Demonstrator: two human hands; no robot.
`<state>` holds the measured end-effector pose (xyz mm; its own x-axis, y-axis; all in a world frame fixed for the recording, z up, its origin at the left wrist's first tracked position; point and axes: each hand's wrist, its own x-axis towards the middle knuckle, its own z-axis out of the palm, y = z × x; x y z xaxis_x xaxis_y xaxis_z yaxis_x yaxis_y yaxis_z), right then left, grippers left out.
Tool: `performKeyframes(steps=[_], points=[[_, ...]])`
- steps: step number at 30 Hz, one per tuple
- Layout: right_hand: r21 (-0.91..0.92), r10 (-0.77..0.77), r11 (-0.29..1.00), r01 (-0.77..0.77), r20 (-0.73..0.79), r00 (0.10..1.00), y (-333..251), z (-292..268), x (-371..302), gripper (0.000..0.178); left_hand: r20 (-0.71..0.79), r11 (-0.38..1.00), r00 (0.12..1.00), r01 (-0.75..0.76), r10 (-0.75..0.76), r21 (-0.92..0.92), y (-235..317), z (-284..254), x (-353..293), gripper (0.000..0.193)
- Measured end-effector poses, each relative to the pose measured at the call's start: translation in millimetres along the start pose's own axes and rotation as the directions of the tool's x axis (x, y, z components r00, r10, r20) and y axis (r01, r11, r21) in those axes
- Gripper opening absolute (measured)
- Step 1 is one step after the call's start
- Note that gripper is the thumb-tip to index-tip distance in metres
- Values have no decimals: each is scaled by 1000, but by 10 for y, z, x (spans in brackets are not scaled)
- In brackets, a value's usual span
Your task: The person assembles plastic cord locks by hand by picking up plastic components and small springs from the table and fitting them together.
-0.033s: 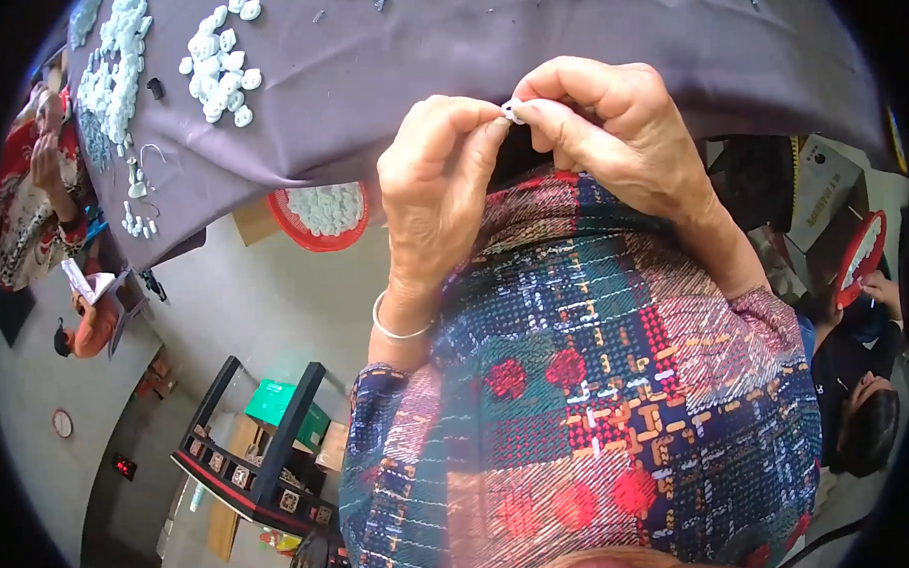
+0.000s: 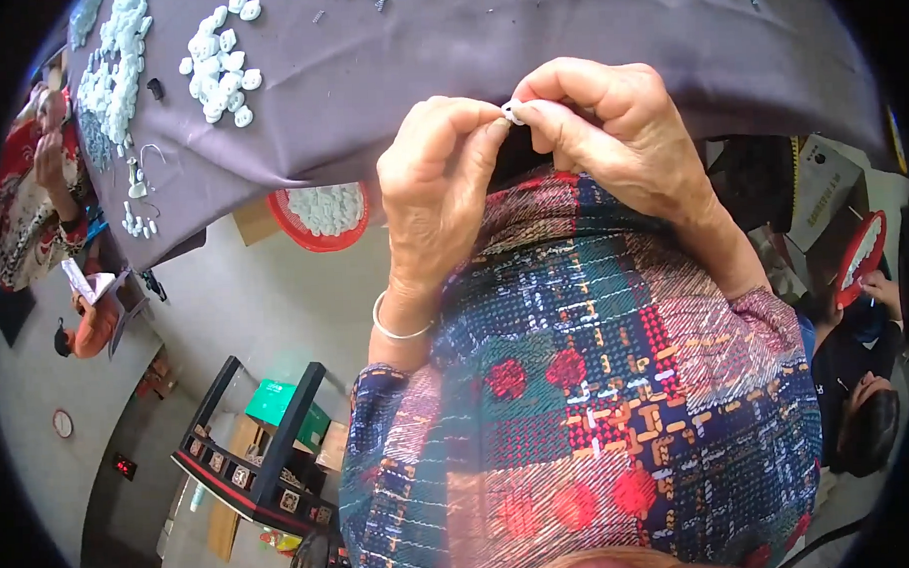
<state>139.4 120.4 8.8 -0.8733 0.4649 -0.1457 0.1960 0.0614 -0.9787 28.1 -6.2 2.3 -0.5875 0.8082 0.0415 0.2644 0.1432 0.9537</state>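
A small white plastic piece (image 2: 512,112) is pinched between both my hands, just in front of the table's near edge. My left hand (image 2: 436,174) grips one side of it between thumb and forefinger; a pale bangle circles that wrist. On its other side, the thumb and forefinger of my right hand (image 2: 614,128) are closed. The fingertips cover most of the piece, so its full shape is hidden. Farther left on the dark cloth lies a loose group of similar white pieces (image 2: 207,77).
The dark cloth (image 2: 367,77) covers the table. A larger white heap (image 2: 113,96) spreads at far left, near a small black part (image 2: 155,88). Small springs (image 2: 377,0) lie at the back. Below the edge stands a red basket (image 2: 282,225) of white pieces. Other people sit left and right.
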Motion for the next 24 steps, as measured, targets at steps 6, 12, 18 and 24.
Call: performKeyframes(steps=[6, 12, 18, 24], points=[[0, -35, 999, 35, -5, 999, 61, 51, 5, 9, 39, 996, 999, -11, 8, 91, 22, -64, 31, 8], [169, 120, 977, -128, 56, 991, 40, 59, 43, 11, 83, 992, 988, 128, -129, 17, 14, -97, 41, 4], [353, 242, 899, -258, 90, 966, 69, 68, 65, 16, 71, 990, 988, 142, -141, -12, -37, -83, 64, 5], [413, 251, 869, -272, 107, 962, 98, 75, 77, 14, 69, 986, 983, 168, -168, 9, -36, -86, 81, 4]])
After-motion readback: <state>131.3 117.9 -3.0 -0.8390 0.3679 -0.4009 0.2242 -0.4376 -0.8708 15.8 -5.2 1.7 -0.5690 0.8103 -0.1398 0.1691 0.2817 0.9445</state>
